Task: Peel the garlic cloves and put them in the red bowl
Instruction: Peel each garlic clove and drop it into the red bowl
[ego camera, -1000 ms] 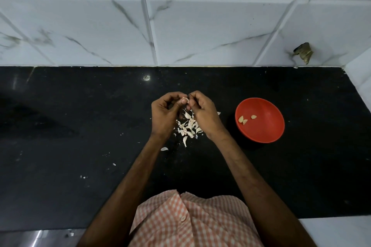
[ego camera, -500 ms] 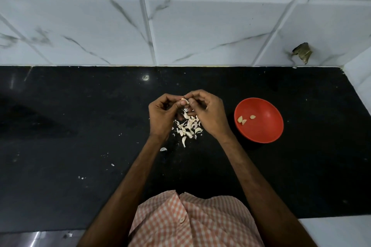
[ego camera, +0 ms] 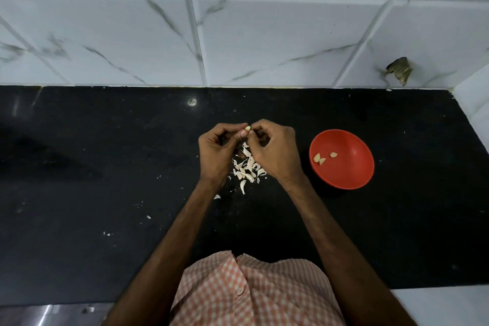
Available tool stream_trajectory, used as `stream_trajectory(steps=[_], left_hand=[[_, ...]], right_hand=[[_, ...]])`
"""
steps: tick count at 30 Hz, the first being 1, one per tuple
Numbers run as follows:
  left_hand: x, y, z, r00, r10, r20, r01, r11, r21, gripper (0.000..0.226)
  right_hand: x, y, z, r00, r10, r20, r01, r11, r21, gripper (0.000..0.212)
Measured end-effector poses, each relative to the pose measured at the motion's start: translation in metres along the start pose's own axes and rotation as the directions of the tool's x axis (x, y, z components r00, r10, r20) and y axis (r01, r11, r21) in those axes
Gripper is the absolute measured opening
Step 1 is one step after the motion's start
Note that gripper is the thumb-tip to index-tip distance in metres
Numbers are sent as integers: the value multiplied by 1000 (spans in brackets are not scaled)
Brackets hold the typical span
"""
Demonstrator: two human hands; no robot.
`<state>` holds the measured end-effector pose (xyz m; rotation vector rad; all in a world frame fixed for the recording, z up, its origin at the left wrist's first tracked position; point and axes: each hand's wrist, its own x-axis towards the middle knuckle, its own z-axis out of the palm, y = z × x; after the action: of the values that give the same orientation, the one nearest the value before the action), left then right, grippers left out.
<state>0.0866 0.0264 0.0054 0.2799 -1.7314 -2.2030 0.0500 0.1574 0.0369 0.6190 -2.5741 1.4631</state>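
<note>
the left hand (ego camera: 215,152) and right hand (ego camera: 275,151) each close their grip to a fingertip pinch on one garlic clove (ego camera: 248,128) above the peel scraps (ego camera: 247,167) on the worktop (ego camera: 105,167), with the red bowl (ego camera: 349,167) between three and four o'clock, nearer the right hand.

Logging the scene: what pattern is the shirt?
The shirt is orange-and-white checked, seen in the head view.

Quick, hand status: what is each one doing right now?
Left hand: fingers curled, pinching the garlic clove.
Right hand: fingers curled, pinching the same clove from the other side.
</note>
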Motion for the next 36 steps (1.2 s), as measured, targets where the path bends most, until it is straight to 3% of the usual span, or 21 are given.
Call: stream_trajectory(steps=[10,21,36], left_hand=[[0,3,0,997,-68,47,69,997,-23,10],[-3,3,1,968,-247,52,252,943,-218,13],[-3,4,6,987,-162,-17,158,977,-140,7]], right_hand=[[0,6,-1,999,34,12,-35,996,81,3],[2,6,2,990,140,13,-140,973,183,8],[3,6,7,989,150,-4,-147,975,167,6]])
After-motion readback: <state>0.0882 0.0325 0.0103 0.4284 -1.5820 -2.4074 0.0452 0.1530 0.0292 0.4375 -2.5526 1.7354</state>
